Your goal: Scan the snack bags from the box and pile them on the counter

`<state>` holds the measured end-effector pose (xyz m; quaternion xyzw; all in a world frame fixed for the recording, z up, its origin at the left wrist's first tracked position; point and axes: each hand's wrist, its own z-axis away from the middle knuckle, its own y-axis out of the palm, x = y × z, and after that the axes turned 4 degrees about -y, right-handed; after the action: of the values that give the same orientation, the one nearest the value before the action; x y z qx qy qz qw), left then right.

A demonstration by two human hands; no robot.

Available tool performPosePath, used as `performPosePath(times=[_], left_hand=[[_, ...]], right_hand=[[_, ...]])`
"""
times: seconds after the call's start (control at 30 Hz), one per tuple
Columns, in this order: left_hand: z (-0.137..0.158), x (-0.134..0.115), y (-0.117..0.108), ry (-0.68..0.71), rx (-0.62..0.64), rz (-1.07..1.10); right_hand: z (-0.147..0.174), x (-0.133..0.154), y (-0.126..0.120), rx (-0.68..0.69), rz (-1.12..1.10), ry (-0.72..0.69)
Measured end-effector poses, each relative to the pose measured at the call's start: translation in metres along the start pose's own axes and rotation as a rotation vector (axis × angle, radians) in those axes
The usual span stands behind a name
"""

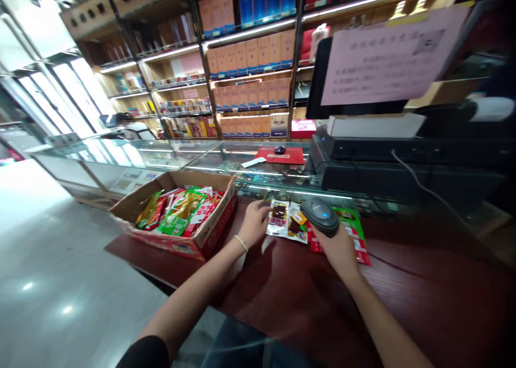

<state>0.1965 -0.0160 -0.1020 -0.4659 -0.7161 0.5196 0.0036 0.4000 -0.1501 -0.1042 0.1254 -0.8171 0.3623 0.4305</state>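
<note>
In the head view my right hand (338, 245) is wrapped round a dark handheld barcode scanner (320, 216), which has a small blue light on top. My left hand (255, 224) is at the left edge of a white snack packet (279, 217) with a dark window. Its fingers are apart and slightly bent, and nothing shows gripped in them. A second white packet (297, 232) with yellow and dark print lies beside the first. Red and green packets (361, 244) lie partly under my right hand and the scanner.
Left of my hands stands an open cardboard box (201, 244) of red and green snack packets. A glass counter (217, 156) runs behind, with a red mat (294, 157) and mouse. Monitor and black equipment (387, 169) stand right. A person (135, 129) is far left.
</note>
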Motion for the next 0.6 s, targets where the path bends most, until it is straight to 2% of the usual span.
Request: performPosePath(times=[0.13,0.23,0.4,0.5,0.6], left_hand=[[-0.005,-0.012,-0.079,0.116,0.008,0.152],[-0.007,0.005,-0.134,0.082,-0.043,0.113],[0.001,0.071,-0.198,-0.144,-0.136,-0.085],[0.015,0.113,-0.221,-0.248,-0.143,-0.207],[0.029,0.151,-0.232,-0.350,-0.130,-0.271]], right_hand=[[-0.001,0.018,0.010,0.058,-0.068,-0.032],[-0.001,0.047,0.019,0.133,-0.087,-0.096],[0.002,0.099,0.048,0.217,-0.095,-0.210],[0.006,0.125,0.072,0.268,-0.083,-0.243],[0.011,0.144,0.095,0.316,-0.114,-0.304]])
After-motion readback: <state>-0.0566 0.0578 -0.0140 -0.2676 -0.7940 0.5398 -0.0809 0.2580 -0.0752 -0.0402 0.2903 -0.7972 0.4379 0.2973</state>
